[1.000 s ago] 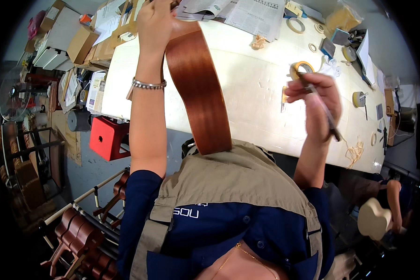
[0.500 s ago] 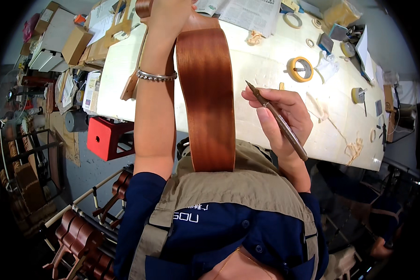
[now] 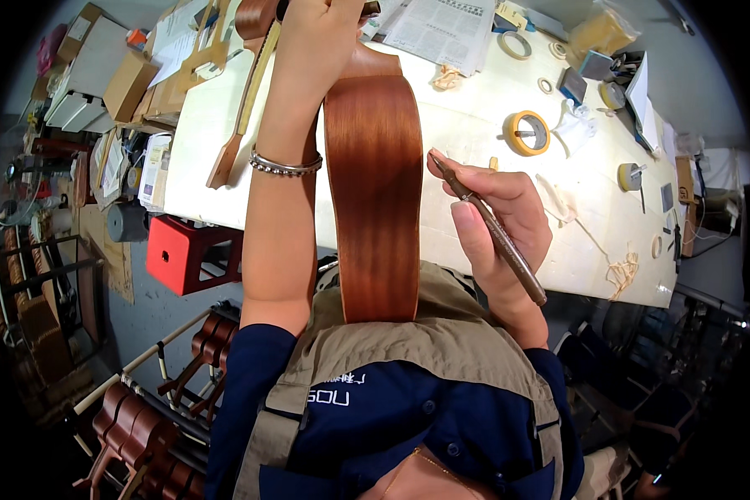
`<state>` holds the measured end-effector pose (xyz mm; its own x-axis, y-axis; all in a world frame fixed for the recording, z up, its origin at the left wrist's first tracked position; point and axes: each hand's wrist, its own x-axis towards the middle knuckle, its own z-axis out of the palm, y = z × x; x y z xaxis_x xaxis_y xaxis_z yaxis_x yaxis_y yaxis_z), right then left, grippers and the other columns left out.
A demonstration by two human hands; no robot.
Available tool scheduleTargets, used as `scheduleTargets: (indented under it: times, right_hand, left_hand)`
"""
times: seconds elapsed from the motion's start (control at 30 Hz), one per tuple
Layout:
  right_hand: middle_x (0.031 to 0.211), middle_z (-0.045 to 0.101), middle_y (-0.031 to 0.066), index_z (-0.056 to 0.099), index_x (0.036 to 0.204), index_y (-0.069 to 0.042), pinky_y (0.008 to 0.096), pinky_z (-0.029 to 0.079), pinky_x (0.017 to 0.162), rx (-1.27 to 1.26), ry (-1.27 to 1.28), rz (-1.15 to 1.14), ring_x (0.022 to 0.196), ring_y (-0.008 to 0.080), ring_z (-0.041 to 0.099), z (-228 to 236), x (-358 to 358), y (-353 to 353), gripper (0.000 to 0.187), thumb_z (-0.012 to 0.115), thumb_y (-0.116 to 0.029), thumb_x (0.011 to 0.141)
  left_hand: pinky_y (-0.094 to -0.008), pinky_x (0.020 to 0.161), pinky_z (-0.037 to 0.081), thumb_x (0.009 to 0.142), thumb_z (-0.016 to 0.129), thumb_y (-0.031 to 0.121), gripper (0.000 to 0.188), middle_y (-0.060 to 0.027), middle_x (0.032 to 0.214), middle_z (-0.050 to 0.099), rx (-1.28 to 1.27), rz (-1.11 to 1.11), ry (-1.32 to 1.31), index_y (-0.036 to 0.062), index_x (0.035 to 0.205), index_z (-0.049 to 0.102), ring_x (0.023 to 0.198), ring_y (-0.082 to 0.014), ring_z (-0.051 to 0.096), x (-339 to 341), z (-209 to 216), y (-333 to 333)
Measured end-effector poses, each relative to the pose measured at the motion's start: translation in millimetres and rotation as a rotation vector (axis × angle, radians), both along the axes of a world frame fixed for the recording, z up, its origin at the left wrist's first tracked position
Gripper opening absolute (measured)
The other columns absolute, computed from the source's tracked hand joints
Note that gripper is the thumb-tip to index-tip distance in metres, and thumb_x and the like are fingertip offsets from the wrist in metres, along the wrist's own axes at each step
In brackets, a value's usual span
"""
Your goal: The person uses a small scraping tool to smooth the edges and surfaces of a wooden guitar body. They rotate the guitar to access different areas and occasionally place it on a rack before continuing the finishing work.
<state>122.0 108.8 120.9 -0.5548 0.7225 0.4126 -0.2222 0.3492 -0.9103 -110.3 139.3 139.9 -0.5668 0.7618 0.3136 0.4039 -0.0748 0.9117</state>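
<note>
A reddish-brown wooden ukulele body [image 3: 377,200] stands on its edge between my arms, its curved side facing up and its lower end against my apron. At the top of the view my left hand [image 3: 315,42] is closed round its neck; most of those fingers are hidden. Dark ends of something stick out on both sides of that hand. My right hand [image 3: 508,217] pinches a brown marker pen [image 3: 500,233] between thumb and fingers. The pen's tip points up and left, close to the right edge of the body but apart from it.
Another ukulele [image 3: 250,92] lies on the white table [image 3: 467,100] left of my arm. Tape rolls [image 3: 528,133], newspaper [image 3: 442,33] and crumpled scraps [image 3: 622,275] lie to the right. A red stool [image 3: 193,254] and racked ukulele bodies [image 3: 133,425] stand at the left.
The ukulele and my left hand sit slightly lower in view, as the view itself has shifted. My right hand has brought the pen tip a little lower and nearer the body's edge.
</note>
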Motion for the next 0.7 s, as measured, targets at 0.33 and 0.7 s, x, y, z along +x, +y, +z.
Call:
scheduleTargets:
  times: [0.33, 0.7]
  right_hand:
    - [0.100, 0.066, 0.0209, 0.054, 0.093, 0.004, 0.0285, 0.052, 0.081, 0.013, -0.041, -0.010, 0.095, 0.0224, 0.066, 4.5, -1.7, 3.3, 0.014, 0.062, 0.002, 0.081]
    - [0.098, 0.068, 0.0181, 0.055, 0.091, 0.002, 0.0277, 0.052, 0.079, 0.036, -0.083, -0.042, 0.092, 0.0201, 0.066, 4.6, -1.2, 3.9, 0.012, 0.062, 0.000, 0.081]
  left_hand:
    - [-0.0277, 0.050, 0.034, 0.096, 0.047, 0.035, 0.049, 0.0002, 0.056, 0.044, -0.055, 0.048, 0.073, -0.0008, 0.064, 0.052, 0.055, -0.0091, 0.041, 2.6, 4.0, -0.4]
    - [-0.0271, 0.050, 0.034, 0.096, 0.047, 0.035, 0.048, 0.0007, 0.056, 0.045, -0.027, 0.045, 0.036, -0.0008, 0.065, 0.054, 0.055, -0.0088, 0.043, 6.5, 3.5, -1.9]
